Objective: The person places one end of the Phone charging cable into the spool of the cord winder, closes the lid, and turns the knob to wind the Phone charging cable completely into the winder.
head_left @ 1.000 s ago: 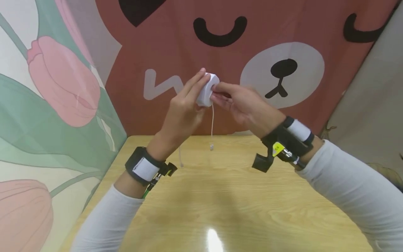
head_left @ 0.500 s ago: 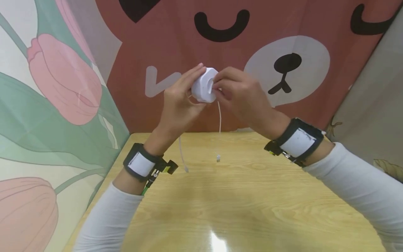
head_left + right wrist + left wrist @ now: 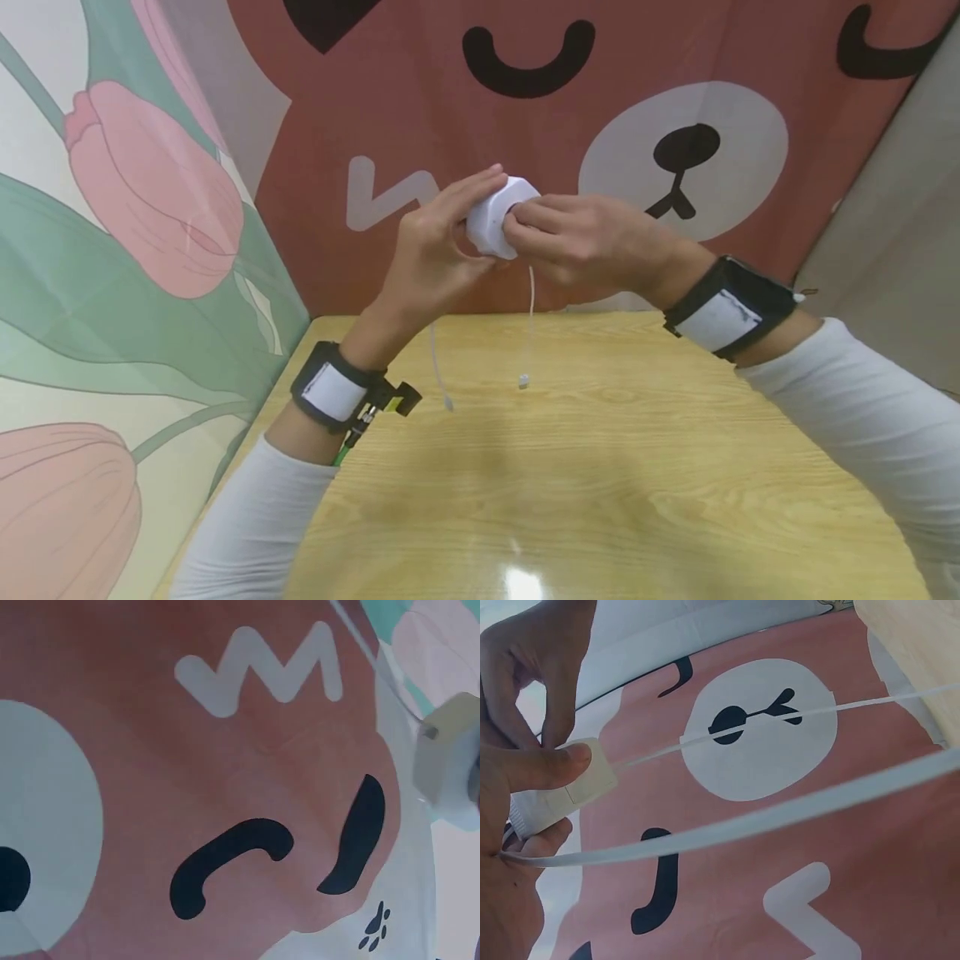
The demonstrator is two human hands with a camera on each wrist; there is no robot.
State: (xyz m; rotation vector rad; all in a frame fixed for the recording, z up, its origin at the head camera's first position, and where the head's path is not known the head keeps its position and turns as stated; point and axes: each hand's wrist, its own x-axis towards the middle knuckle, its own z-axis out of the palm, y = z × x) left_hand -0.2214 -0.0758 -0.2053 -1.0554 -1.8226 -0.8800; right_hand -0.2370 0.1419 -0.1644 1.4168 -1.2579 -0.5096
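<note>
A white many-sided cable winder (image 3: pixel 489 223) is held up above the table's far part in the head view. My left hand (image 3: pixel 431 237) grips it by its rim, with the thumb on its near side and the fingers over the top. In the left wrist view the thumb presses the winder's side (image 3: pixel 585 776). At the middle of its face, my right hand (image 3: pixel 577 237) pinches with curled fingertips; what lies under them is hidden. A white cable (image 3: pixel 532 292) hangs from it to a small plug (image 3: pixel 523 381). Another cable end (image 3: pixel 447 402) dangles further left.
Below the hands stretches a wood-grain table (image 3: pixel 600 467). A red-brown bear-print cloth (image 3: pixel 315 275) hangs behind it, and a tulip-print cloth (image 3: pixel 172 350) borders the left. Each wrist wears a black strap (image 3: pixel 330 387).
The winder has tilted and shifted slightly right with my left hand. My right hand has turned at the wrist while its fingertips stay at the winder's face. Both cable ends swing slightly right.
</note>
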